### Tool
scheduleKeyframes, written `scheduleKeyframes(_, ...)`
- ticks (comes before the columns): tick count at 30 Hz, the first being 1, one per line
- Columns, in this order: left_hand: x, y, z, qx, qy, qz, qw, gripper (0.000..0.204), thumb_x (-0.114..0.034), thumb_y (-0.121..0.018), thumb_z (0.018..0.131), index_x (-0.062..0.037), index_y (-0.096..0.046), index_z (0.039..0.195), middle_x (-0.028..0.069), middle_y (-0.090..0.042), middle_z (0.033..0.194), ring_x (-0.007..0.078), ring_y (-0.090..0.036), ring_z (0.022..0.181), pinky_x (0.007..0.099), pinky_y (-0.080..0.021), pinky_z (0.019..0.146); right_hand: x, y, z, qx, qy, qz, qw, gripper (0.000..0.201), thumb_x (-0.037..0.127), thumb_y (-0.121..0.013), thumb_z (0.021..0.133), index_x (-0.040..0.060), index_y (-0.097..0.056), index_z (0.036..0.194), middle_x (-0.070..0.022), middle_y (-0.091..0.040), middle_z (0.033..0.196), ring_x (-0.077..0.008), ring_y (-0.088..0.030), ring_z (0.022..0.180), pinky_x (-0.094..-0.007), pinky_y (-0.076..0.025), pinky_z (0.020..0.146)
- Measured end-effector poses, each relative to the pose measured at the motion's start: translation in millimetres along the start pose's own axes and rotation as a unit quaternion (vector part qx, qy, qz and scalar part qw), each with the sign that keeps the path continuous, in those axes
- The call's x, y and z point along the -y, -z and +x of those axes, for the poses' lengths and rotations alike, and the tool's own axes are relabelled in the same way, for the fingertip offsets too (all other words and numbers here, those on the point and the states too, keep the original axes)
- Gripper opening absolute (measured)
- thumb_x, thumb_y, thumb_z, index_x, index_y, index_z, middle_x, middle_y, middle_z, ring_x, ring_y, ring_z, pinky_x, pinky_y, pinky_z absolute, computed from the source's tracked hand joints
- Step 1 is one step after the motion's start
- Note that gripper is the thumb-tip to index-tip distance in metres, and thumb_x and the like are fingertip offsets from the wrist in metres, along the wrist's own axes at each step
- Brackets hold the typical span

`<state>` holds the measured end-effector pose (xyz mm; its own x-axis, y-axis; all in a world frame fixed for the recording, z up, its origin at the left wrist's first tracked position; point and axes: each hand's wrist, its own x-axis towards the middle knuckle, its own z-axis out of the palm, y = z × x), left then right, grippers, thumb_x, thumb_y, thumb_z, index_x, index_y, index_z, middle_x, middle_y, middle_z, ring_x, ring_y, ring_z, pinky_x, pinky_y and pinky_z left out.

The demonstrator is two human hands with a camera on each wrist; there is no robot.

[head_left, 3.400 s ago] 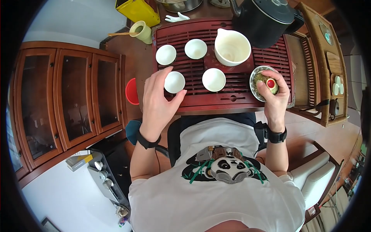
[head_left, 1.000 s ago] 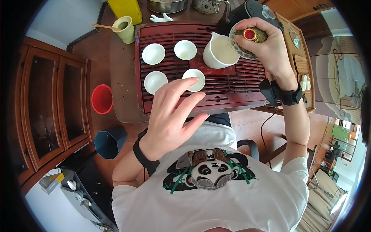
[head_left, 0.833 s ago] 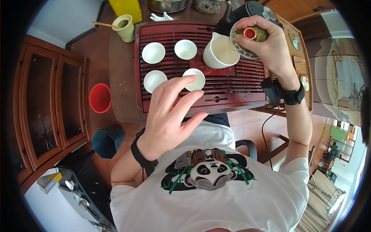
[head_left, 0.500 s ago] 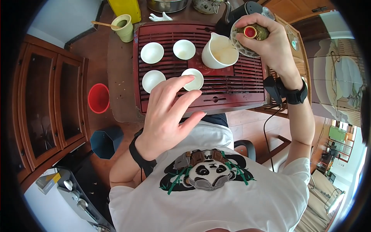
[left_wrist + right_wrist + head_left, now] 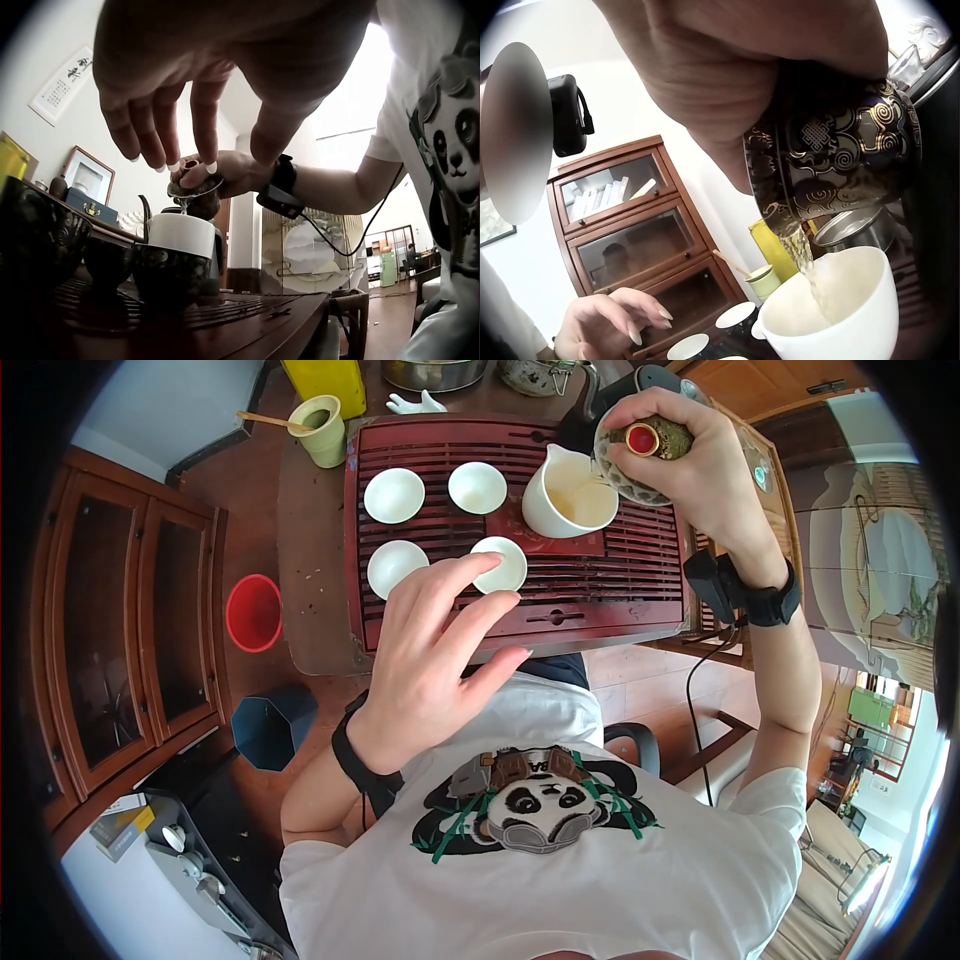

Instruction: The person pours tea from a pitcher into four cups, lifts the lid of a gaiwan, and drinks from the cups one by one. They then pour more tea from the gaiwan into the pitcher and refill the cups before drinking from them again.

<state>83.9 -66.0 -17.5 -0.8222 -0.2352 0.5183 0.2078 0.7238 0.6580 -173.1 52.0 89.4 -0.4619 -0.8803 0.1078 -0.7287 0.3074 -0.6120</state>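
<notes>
My right hand (image 5: 705, 480) grips a lidded tea bowl, a gaiwan (image 5: 832, 161), dark with gold patterns outside. A finger and the thumb lie beside the red-centred lid knob (image 5: 641, 440). The gaiwan is tilted over a white spouted pitcher (image 5: 548, 510). A pale yellow tea stream (image 5: 804, 259) falls from its rim into the pitcher, where yellowish tea (image 5: 585, 505) shows. My left hand (image 5: 425, 660) hovers with spread, bent fingers and holds nothing. Its fingertips overlap the front right teacup (image 5: 508, 572) in the head view. Another teacup (image 5: 393, 563) is partly covered by the fingers.
Two more white-lined cups, the left one (image 5: 394, 496) and the right one (image 5: 477, 488), stand farther back on the slatted red tray (image 5: 620, 610). A black kettle (image 5: 590, 425) is behind the gaiwan. A pale green pot with a wooden stick (image 5: 322, 440) stands left of the tray.
My right hand has lifted the gaiwan from the tray's front right to over the pitcher and tilted it. Tea has risen in the pitcher. My left hand has moved right from the front left cup.
</notes>
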Motion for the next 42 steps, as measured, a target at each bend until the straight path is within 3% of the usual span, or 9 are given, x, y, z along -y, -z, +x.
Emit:
scheduleKeyframes(2,-0.1,0.1,0.0,0.0,0.001,-0.001,1.0,0.048,-0.009,-0.087,0.069,-0.0034,-0.07,0.113,0.0137,-0.059,0.135,0.033,-0.059,0.118,0.0432,-0.046,0.099,6.2,-3.1,-2.7,-0.003,-0.085,-0.032,0.996,0.016,0.004,-0.074,0.088,0.0032,-0.072,0.104,0.0011,-0.072,0.1,-0.0046,-0.065,0.086,-0.0215,-0.055,0.076)
scheduleKeyframes(4,-0.9,0.5,0.5,0.003,0.004,-0.009,1.0,0.049,-0.009,-0.088,0.069,-0.0034,-0.07,0.114,0.0136,-0.059,0.135,0.0331,-0.059,0.118,0.0432,-0.046,0.099,4.6,-3.9,-6.8,-0.021,0.047,0.008,0.999,0.016,0.003,-0.074,0.088,0.0021,-0.072,0.104,0.0006,-0.072,0.099,-0.0061,-0.064,0.091,-0.0237,-0.053,0.086)
scheduleKeyframes(11,-3.9,1.2,0.1,0.013,0.009,-0.028,0.999,0.047,-0.007,-0.086,0.071,-0.003,-0.07,0.115,0.0146,-0.06,0.135,0.0331,-0.059,0.118,0.042,-0.049,0.099,2.2,-5.0,-3.3,0.008,-0.005,0.006,1.0,0.016,0.002,-0.074,0.088,0.002,-0.072,0.104,0.0004,-0.072,0.099,-0.0061,-0.064,0.091,-0.0232,-0.053,0.086)
scheduleKeyframes(13,-13.5,-0.6,4.0,0.041,0.045,-0.169,0.984,0.046,-0.004,-0.081,0.076,-0.0017,-0.068,0.119,0.0161,-0.06,0.135,0.0317,-0.061,0.119,0.0405,-0.05,0.1,4.5,-9.8,-8.6,-0.033,0.07,0.076,0.994,0.017,0.003,-0.074,0.087,0.002,-0.072,0.104,0.0003,-0.072,0.1,-0.0063,-0.064,0.092,-0.0235,-0.053,0.087)
scheduleKeyframes(15,-26.2,-16.9,2.6,0.103,0.124,-0.418,0.894,0.06,-0.001,-0.07,0.09,-0.0005,-0.048,0.146,0.0154,-0.057,0.142,0.0262,-0.059,0.125,0.0398,-0.047,0.107,4.4,-5.5,-3.5,-0.013,0.032,0.031,0.999,0.017,0.003,-0.074,0.087,0.0018,-0.072,0.104,0.0002,-0.072,0.1,-0.0064,-0.064,0.092,-0.0238,-0.053,0.087)
scheduleKeyframes(19,-50.6,-75.1,31.3,0.092,0.234,-0.697,0.672,0.09,0.0,-0.066,0.093,-0.0041,-0.01,0.163,0.0179,-0.037,0.159,0.0257,-0.048,0.137,0.042,-0.041,0.113,15.2,-5.2,0.1,0.009,0.011,0.008,1.0,0.017,0.004,-0.074,0.087,0.0018,-0.072,0.104,0.0003,-0.072,0.101,-0.0068,-0.065,0.092,-0.0243,-0.053,0.088)
scheduleKeyframes(24,-56.7,-107.8,80.7,-0.03,0.26,-0.808,0.528,0.098,0.014,-0.046,0.074,-0.0098,-0.011,0.163,0.0124,-0.036,0.159,0.0249,-0.041,0.142,0.0394,-0.031,0.118,-5.0,-11.7,-2.9,-0.019,0.017,0.015,1.0,0.017,0.006,-0.077,0.085,0.0009,-0.072,0.101,-0.0015,-0.072,0.092,-0.0069,-0.064,0.085,-0.0253,-0.054,0.081)
scheduleKeyframes(27,-58.7,-115.9,88.4,-0.07,0.203,-0.823,0.526,0.097,0.015,-0.045,0.072,-0.0111,-0.015,0.161,0.0101,-0.039,0.156,0.0236,-0.044,0.139,0.0399,-0.033,0.118,0.3,-11.2,-5.1,-0.015,-0.002,0.018,1.0,0.017,0.007,-0.077,0.085,0.0011,-0.072,0.101,-0.0018,-0.071,0.091,-0.0075,-0.063,0.084,-0.026,-0.054,0.08)
scheduleKeyframes(42,-53.5,-118.8,95.4,-0.089,0.189,-0.868,0.45,0.097,0.015,-0.042,0.068,-0.0132,-0.02,0.158,0.0123,-0.045,0.15,0.0254,-0.046,0.136,0.0381,-0.036,0.116,28.2,-15.7,-0.5,0.0,0.057,-0.033,0.998,0.02,0.003,-0.075,0.085,0.0003,-0.07,0.104,-0.0034,-0.069,0.095,-0.0103,-0.065,0.087,-0.0258,-0.053,0.082)
